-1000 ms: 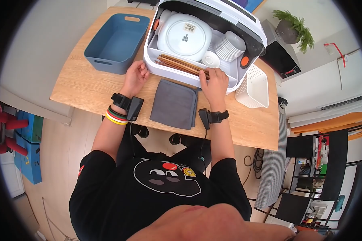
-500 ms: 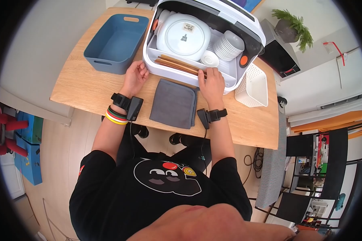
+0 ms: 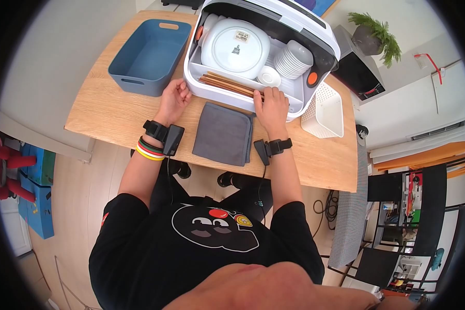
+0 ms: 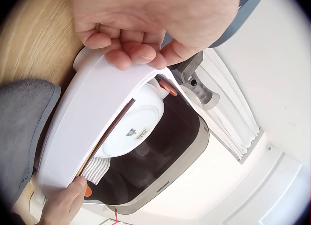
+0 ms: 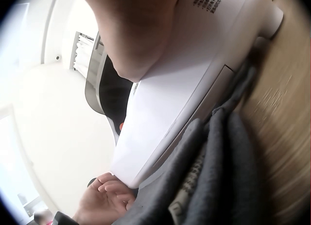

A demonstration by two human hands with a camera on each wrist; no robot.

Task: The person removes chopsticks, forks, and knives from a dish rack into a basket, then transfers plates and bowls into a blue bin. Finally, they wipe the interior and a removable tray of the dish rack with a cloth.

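Brown chopsticks point(image 3: 225, 82) lie along the front compartment of a white dish box point(image 3: 212, 94). Over their right end my right hand point(image 3: 273, 108) is bent across the front wall, thumb and fingers gripping them; the fingertips are partly hidden. In the right wrist view that hand point(image 5: 138, 35) covers its own fingertips. At the box's front left corner my left hand point(image 3: 174, 99) rests with loosely curled fingers and nothing in them; the left wrist view shows its fingers point(image 4: 129, 52) against the rim. Behind the chopsticks are a large upturned plate point(image 3: 237, 49), small dishes point(image 3: 268, 76) and stacked bowls point(image 3: 293, 59).
A blue-grey basin point(image 3: 147, 57) stands left of the box, and a white perforated basket point(image 3: 325, 111) at its right. Close to the table's front edge lies a folded grey cloth point(image 3: 222, 134). The box's dark lid point(image 3: 320, 44) stands raised. Farther right are a microwave point(image 3: 356, 72) and a plant.
The right hand has shifted slightly left, and the box and its contents appear slightly left in the head view. The left hand looks unchanged.
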